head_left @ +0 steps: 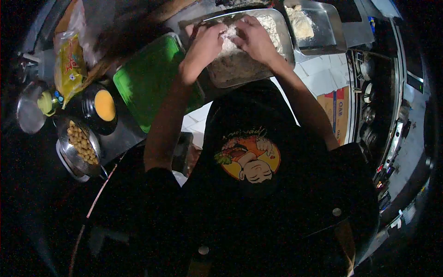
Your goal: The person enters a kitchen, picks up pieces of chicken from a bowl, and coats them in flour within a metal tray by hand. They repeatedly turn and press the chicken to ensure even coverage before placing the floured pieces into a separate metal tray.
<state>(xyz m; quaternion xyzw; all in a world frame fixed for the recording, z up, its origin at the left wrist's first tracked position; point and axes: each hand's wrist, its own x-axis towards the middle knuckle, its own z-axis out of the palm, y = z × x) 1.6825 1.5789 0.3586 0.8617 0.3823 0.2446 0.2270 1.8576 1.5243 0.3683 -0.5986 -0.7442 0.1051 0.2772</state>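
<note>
Both of my hands are inside a rectangular metal tray [230, 76] at the top middle. My left hand [210, 40] curls its fingers against a flour-covered lump [230, 42]. From the other side my right hand [254, 39] grips the same lump, fingers bent. What the lump is under its white coating I cannot make out. Loose flour [273, 30] is heaped at the tray's right end. Paler, bare metal shows at the near side of the tray, dusted with flour.
A second metal tray [327, 34] to the right holds a pale floury mass [300, 23]. Leftward lie a green cutting board [147, 83], a black bowl [87, 104] of orange-yellow liquid [105, 105], a strainer of small brown pieces [83, 143] and a yellow plastic bag [73, 64].
</note>
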